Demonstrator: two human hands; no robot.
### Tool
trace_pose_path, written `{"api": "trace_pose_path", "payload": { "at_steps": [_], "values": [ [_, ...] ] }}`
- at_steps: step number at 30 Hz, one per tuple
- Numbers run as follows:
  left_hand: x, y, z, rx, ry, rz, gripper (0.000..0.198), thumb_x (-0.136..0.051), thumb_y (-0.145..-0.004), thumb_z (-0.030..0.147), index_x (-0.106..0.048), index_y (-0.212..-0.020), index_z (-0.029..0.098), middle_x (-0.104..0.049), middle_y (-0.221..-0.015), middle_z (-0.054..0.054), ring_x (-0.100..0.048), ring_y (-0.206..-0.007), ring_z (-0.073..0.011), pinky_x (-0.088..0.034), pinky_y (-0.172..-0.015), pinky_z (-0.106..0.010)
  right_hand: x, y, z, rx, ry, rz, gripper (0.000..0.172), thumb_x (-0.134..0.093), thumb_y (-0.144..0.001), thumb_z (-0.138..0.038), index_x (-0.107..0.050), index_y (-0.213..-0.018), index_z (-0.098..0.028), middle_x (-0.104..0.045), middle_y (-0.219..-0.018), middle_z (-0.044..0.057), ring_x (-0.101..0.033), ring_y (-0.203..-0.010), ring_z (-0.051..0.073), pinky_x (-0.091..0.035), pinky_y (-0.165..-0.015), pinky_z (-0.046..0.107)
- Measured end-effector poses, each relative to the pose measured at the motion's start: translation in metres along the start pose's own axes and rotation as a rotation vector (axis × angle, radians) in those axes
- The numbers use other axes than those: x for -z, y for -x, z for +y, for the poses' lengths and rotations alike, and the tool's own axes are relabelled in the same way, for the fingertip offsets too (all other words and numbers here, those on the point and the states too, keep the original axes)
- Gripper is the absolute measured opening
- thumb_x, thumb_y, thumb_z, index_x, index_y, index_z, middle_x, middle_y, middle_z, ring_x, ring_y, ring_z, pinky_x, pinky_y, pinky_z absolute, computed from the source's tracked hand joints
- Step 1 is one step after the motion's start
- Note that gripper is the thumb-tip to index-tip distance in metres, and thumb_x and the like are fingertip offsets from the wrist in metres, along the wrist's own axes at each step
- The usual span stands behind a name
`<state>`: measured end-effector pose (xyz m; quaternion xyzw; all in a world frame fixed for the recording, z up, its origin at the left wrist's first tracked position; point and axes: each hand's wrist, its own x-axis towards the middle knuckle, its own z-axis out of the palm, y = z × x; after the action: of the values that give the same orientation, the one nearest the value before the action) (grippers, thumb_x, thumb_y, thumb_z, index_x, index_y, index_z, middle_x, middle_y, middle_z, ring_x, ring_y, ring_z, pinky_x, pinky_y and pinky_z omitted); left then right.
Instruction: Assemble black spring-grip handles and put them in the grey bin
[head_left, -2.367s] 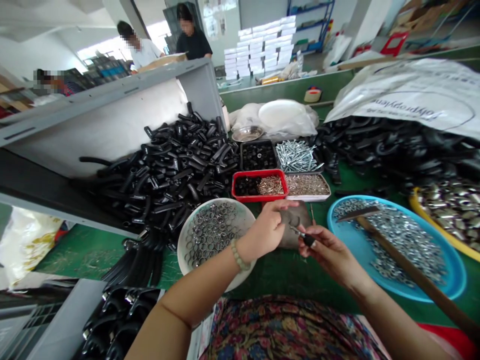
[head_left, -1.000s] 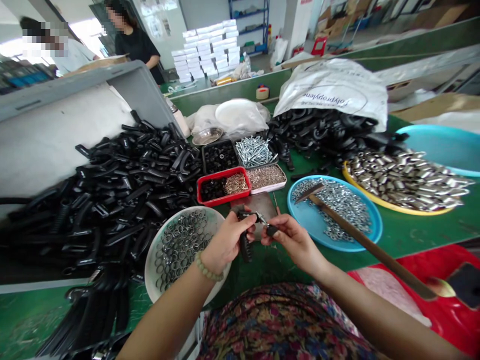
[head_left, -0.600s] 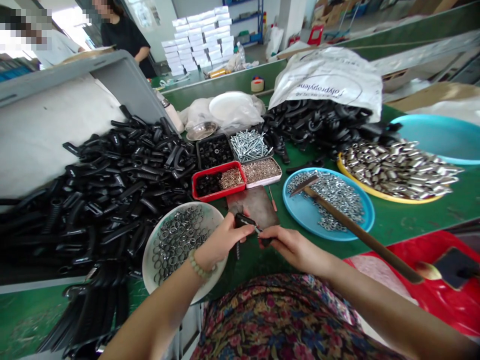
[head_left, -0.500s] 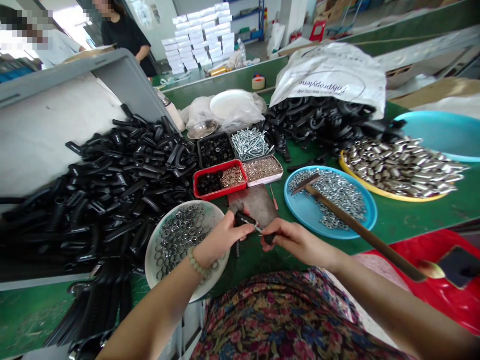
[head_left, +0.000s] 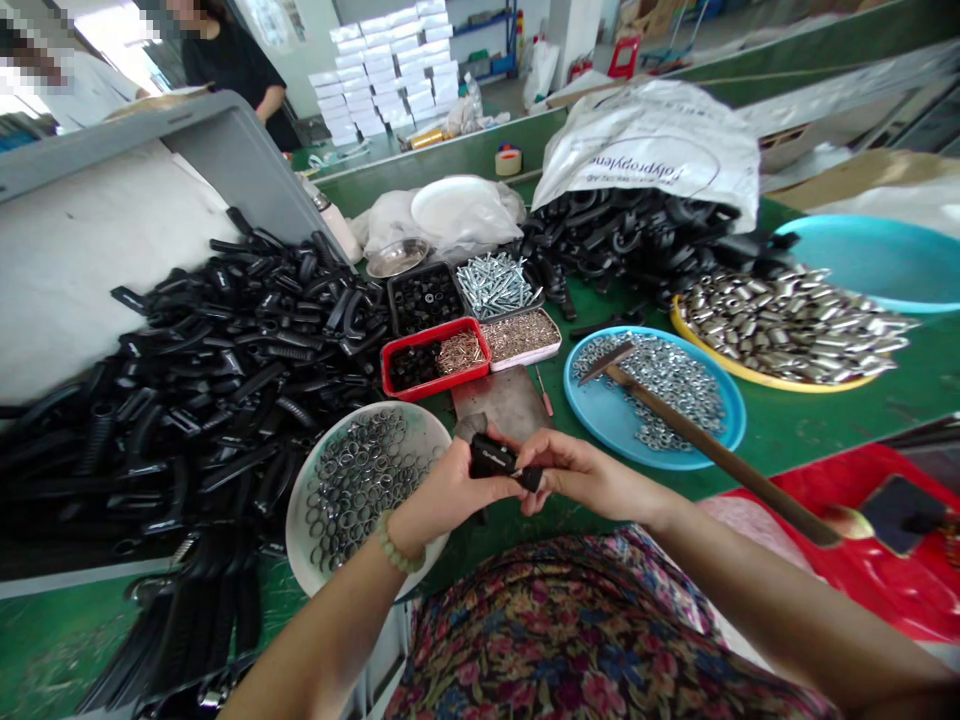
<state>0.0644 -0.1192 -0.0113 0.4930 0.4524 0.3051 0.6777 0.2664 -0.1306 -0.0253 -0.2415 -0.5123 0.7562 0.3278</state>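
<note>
My left hand (head_left: 448, 487) is closed around a black handle-like part (head_left: 491, 457) with small pale lettering, held over the table's front edge. From the other side, my right hand (head_left: 574, 472) pinches a small black piece (head_left: 531, 478) against the right end of that part. The two black pieces touch or nearly touch; fingers cover the joint. Just behind the hands lies a flat metal plate (head_left: 504, 397). A white bowl of metal rings (head_left: 295, 530) stands under and beside my left forearm.
Black parts (head_left: 247, 370) heap at the left. Behind the plate are a red tray (head_left: 390, 385) and a tray of screws (head_left: 496, 284). A hammer (head_left: 720, 452) rests across a blue tray (head_left: 574, 400). A yellow tray (head_left: 750, 377) holds metal sleeves. Two people stand at the back left.
The small black piece in my right hand has come up against the part in my left hand; the thin metal bit seen between them is now hidden. The view has shifted slightly.
</note>
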Motion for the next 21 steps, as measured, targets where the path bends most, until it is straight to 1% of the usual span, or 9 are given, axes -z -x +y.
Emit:
{"api": "trace_pose_path", "payload": {
  "at_steps": [2,4,6,8,10,12,14,17,21],
  "values": [
    [-0.006,0.000,0.001,-0.019,0.063,-0.024,0.041,-0.079,-0.059,0.023,-0.051,-0.089,0.018,-0.066,-0.080,-0.001,-0.063,-0.071,-0.0174,-0.049,-0.069,-0.030,0.000,-0.003,0.001,-0.036,-0.155,0.014,0.032,-0.062,-0.084,-0.031,-0.041,-0.105,-0.020,-0.068,-0.084,0.002,-0.068,-0.072,0.013,-0.055,-0.066,0.028],
    [-0.011,0.000,0.000,-0.055,0.149,-0.021,0.042,-0.078,-0.062,0.022,-0.046,-0.089,0.020,-0.067,-0.077,0.001,-0.064,-0.066,-0.0164,-0.050,-0.068,-0.030,-0.001,-0.006,0.000,-0.061,-0.243,0.045,0.039,-0.067,-0.081,-0.032,-0.038,-0.104,-0.022,-0.068,-0.080,0.000,-0.068,-0.066,0.012,-0.053,-0.060,0.024],
    [-0.015,-0.002,-0.003,-0.088,0.234,0.038,0.043,-0.077,-0.063,0.021,-0.044,-0.090,0.021,-0.067,-0.077,0.002,-0.063,-0.062,-0.0146,-0.050,-0.066,-0.030,-0.004,-0.008,-0.001,-0.057,-0.259,0.075,0.038,-0.068,-0.080,-0.031,-0.038,-0.102,-0.022,-0.068,-0.078,0.000,-0.068,-0.064,0.012,-0.052,-0.059,0.022],
    [-0.018,-0.003,-0.009,-0.102,0.291,0.109,0.042,-0.076,-0.063,0.022,-0.044,-0.090,0.021,-0.067,-0.079,0.002,-0.062,-0.057,-0.0124,-0.050,-0.061,-0.028,-0.007,-0.009,-0.001,-0.031,-0.230,0.099,0.034,-0.065,-0.082,-0.028,-0.039,-0.102,-0.021,-0.067,-0.080,0.000,-0.068,-0.067,0.012,-0.053,-0.061,0.023],
    [-0.018,-0.005,-0.014,-0.103,0.304,0.172,0.040,-0.075,-0.063,0.024,-0.044,-0.088,0.021,-0.066,-0.078,0.003,-0.059,-0.053,-0.0107,-0.048,-0.056,-0.026,-0.011,-0.009,-0.001,-0.005,-0.201,0.106,0.031,-0.063,-0.085,-0.027,-0.039,-0.103,-0.021,-0.067,-0.082,0.001,-0.069,-0.069,0.012,-0.053,-0.063,0.024],
    [-0.019,-0.005,-0.019,-0.107,0.291,0.226,0.039,-0.074,-0.064,0.027,-0.044,-0.087,0.021,-0.063,-0.071,0.004,-0.057,-0.050,-0.0104,-0.046,-0.052,-0.024,-0.015,-0.010,0.000,0.004,-0.195,0.111,0.030,-0.062,-0.085,-0.028,-0.039,-0.104,-0.021,-0.067,-0.082,0.001,-0.069,-0.069,0.012,-0.053,-0.063,0.024],
    [-0.020,-0.005,-0.023,-0.123,0.294,0.259,0.038,-0.073,-0.065,0.030,-0.043,-0.089,0.022,-0.061,-0.067,0.005,-0.057,-0.049,-0.0106,-0.045,-0.050,-0.023,-0.018,-0.012,0.000,0.000,-0.202,0.113,0.030,-0.062,-0.085,-0.029,-0.039,-0.103,-0.021,-0.067,-0.082,0.001,-0.069,-0.069,0.013,-0.053,-0.063,0.025],
    [-0.020,-0.006,-0.029,-0.158,0.333,0.239,0.036,-0.070,-0.070,0.032,-0.042,-0.090,0.022,-0.064,-0.074,0.003,-0.057,-0.049,-0.0103,-0.045,-0.050,-0.023,-0.020,-0.015,0.003,-0.013,-0.268,0.127,0.033,-0.065,-0.083,-0.030,-0.039,-0.102,-0.021,-0.067,-0.079,0.001,-0.068,-0.066,0.013,-0.053,-0.060,0.023],
    [-0.017,-0.006,-0.031,-0.181,0.338,0.207,0.032,-0.067,-0.074,0.030,-0.042,-0.092,0.021,-0.067,-0.081,0.001,-0.059,-0.053,-0.0096,-0.046,-0.055,-0.025,-0.023,-0.016,0.007,-0.049,-0.343,0.170,0.039,-0.067,-0.081,-0.034,-0.037,-0.103,-0.022,-0.067,-0.073,-0.001,-0.067,-0.060,0.012,-0.052,-0.056,0.022]
  ]
}}
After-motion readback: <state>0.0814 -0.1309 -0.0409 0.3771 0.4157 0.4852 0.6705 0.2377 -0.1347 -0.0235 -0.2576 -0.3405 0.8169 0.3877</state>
